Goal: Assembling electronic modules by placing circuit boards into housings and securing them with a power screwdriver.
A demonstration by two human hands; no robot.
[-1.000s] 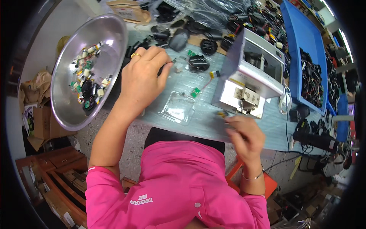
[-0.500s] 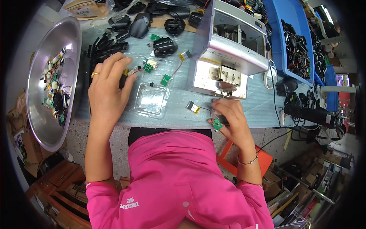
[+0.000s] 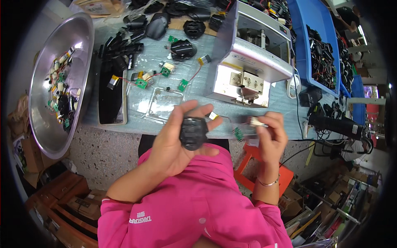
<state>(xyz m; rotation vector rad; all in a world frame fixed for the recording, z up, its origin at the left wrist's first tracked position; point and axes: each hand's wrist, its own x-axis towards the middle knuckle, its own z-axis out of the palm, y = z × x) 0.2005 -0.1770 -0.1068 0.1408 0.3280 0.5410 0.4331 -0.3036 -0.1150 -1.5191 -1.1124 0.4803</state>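
A black ribbed plastic housing (image 3: pixel 193 133) rests on the upturned palm of my left hand (image 3: pixel 169 144), in front of my body; the fingers are partly spread around it. My right hand (image 3: pixel 271 136) pinches a small whitish part (image 3: pixel 257 121) between thumb and fingertips, slightly blurred. A green circuit board (image 3: pixel 237 134) is close by at the table's front edge. Past my left fingertips, a small silver-and-yellow battery (image 3: pixel 213 116) has a thin wire running toward that board. Whether the whitish part is wired to the board I cannot tell.
A grey metal machine (image 3: pixel 248 62) stands beyond my right hand. At left are a steel basin (image 3: pixel 89 53) of wired parts and a flat black slab (image 3: pixel 111 99). Several boards with batteries, a clear plastic tray (image 3: pixel 163 103) and black housings (image 3: pixel 184 49) lie behind. Blue bins (image 3: pixel 304 53) stand right.
My left hand has come from the table's left side to the middle, turned palm up, and now holds the black housing. My right hand has lifted from the table edge and pinches the whitish part.
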